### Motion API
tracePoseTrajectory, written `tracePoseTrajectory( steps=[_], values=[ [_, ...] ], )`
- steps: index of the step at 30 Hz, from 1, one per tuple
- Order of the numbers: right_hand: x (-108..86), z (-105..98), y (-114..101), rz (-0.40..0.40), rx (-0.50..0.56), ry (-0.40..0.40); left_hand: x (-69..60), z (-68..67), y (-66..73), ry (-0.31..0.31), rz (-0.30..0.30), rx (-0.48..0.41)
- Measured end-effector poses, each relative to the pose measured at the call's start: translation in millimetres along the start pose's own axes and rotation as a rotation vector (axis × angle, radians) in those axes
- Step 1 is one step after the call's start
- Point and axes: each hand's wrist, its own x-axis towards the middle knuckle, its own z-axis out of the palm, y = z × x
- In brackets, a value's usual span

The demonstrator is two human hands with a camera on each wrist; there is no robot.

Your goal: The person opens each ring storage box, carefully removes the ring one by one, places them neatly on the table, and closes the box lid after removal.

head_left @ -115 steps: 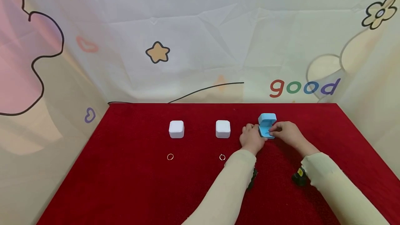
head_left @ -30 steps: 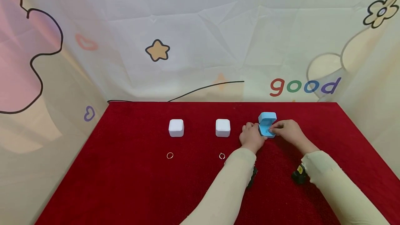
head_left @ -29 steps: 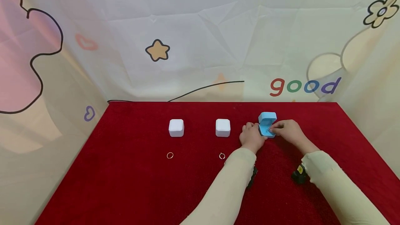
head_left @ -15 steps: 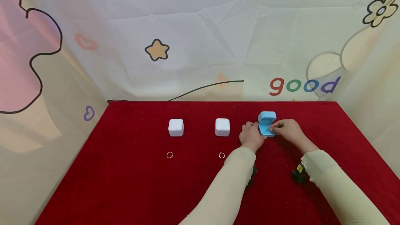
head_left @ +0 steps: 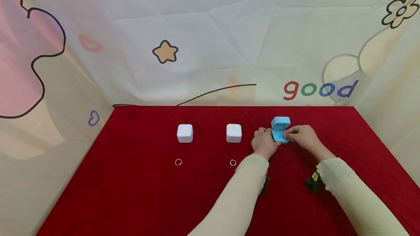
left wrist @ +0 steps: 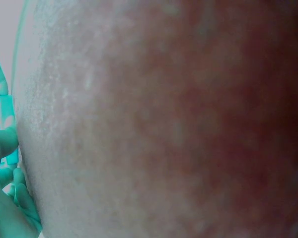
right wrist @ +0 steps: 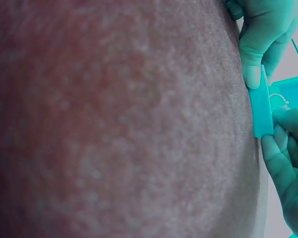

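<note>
A light-blue ring box (head_left: 280,122) stands with its lid raised at the right of the red table, in the head view. My left hand (head_left: 263,144) grips the box from its left side, thumb along the front. From the right, my right hand (head_left: 304,136) reaches into the box and pinches a ring at the cushion. Part of that ring (right wrist: 279,95), a band with small stones, shows in the right wrist view; fingers hide the rest. Skin fills most of both wrist views.
Two white ring boxes (head_left: 185,133) (head_left: 234,133) stand closed to the left of the hands. In front of them lie a gold-coloured ring (head_left: 178,162) and a silvery open-ended ring (head_left: 233,162), the latter near the left sleeve. A printed cloth (head_left: 210,46) hangs behind the red table (head_left: 131,192).
Since the earliest frame, the right fingertips have shifted very slightly at the cushion, and the ring there shows a little more. The left hand and the boxes stay put.
</note>
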Motion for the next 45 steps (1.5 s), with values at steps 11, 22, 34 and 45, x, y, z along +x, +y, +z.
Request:
tracePoseTrajectory(
  steps=[11,22,34,45],
  values=[
    [0.6,-0.5,0.4,0.011,0.026,-0.001,-0.5,-4.3,0.8,-0.009,-0.011,0.002],
    [0.0,-0.2,0.9,0.018,0.032,0.000,-2.6,-6.1,1.9,-0.011,-0.018,0.025],
    [-0.9,-0.6,0.6,0.028,0.063,-0.001,-3.9,-5.6,1.8,-0.016,-0.020,0.013],
    [-2.7,-0.9,-1.4,0.029,0.094,-0.002,0.6,-1.1,1.2,-0.006,-0.017,0.005]
  ],
)
